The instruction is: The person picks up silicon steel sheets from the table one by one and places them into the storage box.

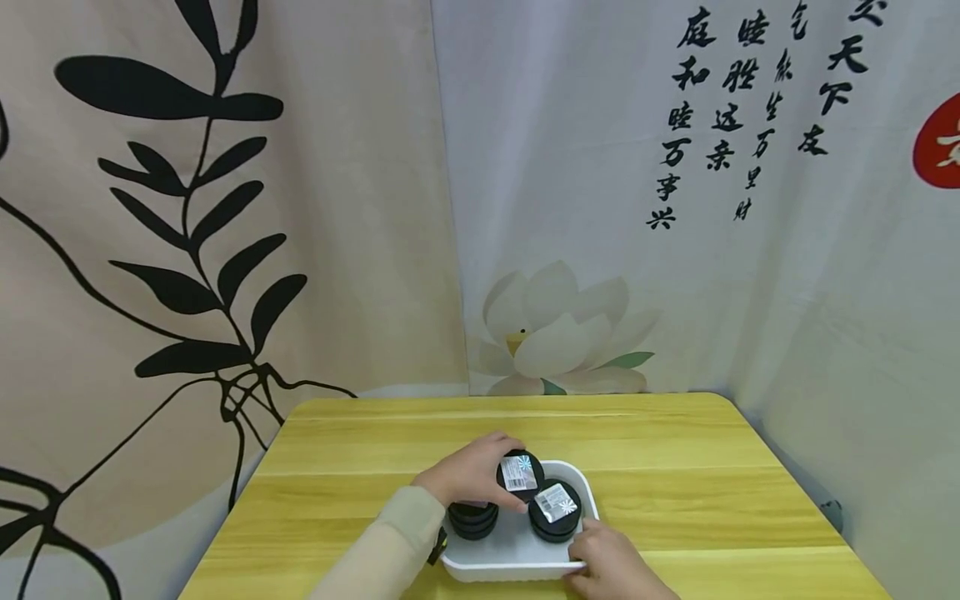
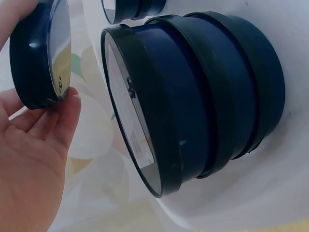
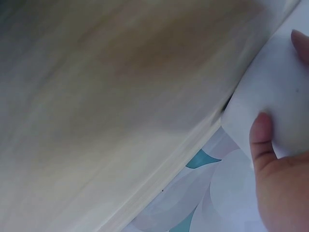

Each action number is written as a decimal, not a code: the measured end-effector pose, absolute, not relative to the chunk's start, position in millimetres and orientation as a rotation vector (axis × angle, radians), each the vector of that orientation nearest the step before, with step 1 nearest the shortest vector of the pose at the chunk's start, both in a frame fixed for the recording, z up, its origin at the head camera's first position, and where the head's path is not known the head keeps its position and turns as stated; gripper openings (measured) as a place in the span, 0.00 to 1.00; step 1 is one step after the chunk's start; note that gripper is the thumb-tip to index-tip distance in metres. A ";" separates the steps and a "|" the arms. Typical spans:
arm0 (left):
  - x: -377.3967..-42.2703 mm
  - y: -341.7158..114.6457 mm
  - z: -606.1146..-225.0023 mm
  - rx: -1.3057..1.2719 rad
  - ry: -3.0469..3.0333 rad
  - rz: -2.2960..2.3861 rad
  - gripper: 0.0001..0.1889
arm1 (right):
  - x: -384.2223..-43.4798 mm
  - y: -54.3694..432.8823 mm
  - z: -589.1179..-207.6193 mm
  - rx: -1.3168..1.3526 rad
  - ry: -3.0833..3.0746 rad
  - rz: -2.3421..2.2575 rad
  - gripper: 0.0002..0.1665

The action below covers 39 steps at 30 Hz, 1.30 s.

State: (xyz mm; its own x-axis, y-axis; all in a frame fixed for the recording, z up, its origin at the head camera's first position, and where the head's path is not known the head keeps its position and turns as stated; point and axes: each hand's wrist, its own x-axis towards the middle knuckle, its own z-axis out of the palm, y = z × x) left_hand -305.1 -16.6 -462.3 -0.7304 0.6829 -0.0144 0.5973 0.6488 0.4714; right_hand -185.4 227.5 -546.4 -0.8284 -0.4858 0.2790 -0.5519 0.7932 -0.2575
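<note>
A white plastic tray [image 1: 510, 573] sits on the table, holding black round containers. My left hand [image 1: 471, 473] pinches one black round container [image 1: 520, 475] by its edge, above the tray. A barcode label shows on its flat face. On the left in the tray stands a stack of the same containers [image 1: 474, 523], partly behind the left hand. A second stack [image 1: 556, 510] at the right carries a barcode label on top. In the left wrist view, a stack [image 2: 193, 92] fills the middle. My right hand [image 1: 611, 560] grips the tray's front right corner, thumb against its wall [image 3: 289, 116].
The yellow wood-grain table [image 1: 712, 483] reaches back to a hanging cloth [image 1: 375, 208] with plant prints and writing. A dark band [image 1: 437, 546] shows at the left wrist, close to the tray's left edge.
</note>
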 end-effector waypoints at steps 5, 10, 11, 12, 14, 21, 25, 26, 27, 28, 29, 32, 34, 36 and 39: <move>-305.5 -13.7 -462.2 1.067 2.654 0.661 0.47 | -185.9 228.4 -548.0 0.849 -2.734 0.455 0.13; -307.3 -9.0 -462.7 1.058 2.632 0.703 0.47 | -186.4 228.5 -546.9 0.851 -2.733 0.464 0.13; -308.0 -7.6 -462.9 1.057 2.627 0.709 0.47 | -186.5 228.5 -546.3 0.845 -2.743 0.469 0.13; -308.7 -6.3 -463.2 1.060 2.624 0.711 0.47 | -186.9 228.6 -545.8 0.840 -2.750 0.473 0.13; -309.9 -3.9 -463.6 1.072 2.620 0.708 0.47 | -187.7 228.7 -545.2 0.836 -2.756 0.473 0.13; -311.5 4.5 -466.3 1.198 2.649 0.612 0.48 | -188.9 229.7 -548.3 0.878 -2.690 0.406 0.15; -311.1 8.2 -468.5 1.230 2.643 0.602 0.48 | -188.9 230.4 -549.6 0.886 -2.695 0.415 0.15; -311.0 8.9 -468.7 1.233 2.637 0.609 0.48 | -188.8 230.2 -549.7 0.886 -2.696 0.416 0.15; -311.0 9.7 -469.0 1.238 2.631 0.618 0.47 | -188.7 230.1 -549.7 0.884 -2.698 0.418 0.15; -311.0 10.4 -469.3 1.241 2.625 0.626 0.47 | -188.4 229.9 -549.5 0.881 -2.706 0.425 0.15; -311.2 11.0 -469.6 1.242 2.621 0.631 0.47 | -188.3 229.6 -549.3 0.879 -2.706 0.423 0.15; -311.2 12.6 -471.8 1.236 2.616 0.636 0.48 | -187.8 228.8 -548.3 0.871 -2.710 0.429 0.15; -311.6 13.9 -474.2 1.232 2.617 0.626 0.48 | -187.5 228.7 -548.5 0.870 -2.706 0.427 0.15; -311.8 15.6 -476.3 1.233 2.616 0.619 0.48 | -187.5 228.8 -548.7 0.868 -2.697 0.418 0.16; -313.2 19.0 -479.5 1.248 2.614 0.619 0.48 | -187.5 229.1 -549.0 0.872 -2.687 0.411 0.16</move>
State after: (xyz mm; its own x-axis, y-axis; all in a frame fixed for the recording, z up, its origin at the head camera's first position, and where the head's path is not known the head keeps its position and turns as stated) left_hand -313.2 19.0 -479.5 -0.6319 0.7749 0.0172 0.7002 0.5612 0.4412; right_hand -187.5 229.1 -549.0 -0.7762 -0.5227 0.3526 -0.6042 0.7765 -0.1788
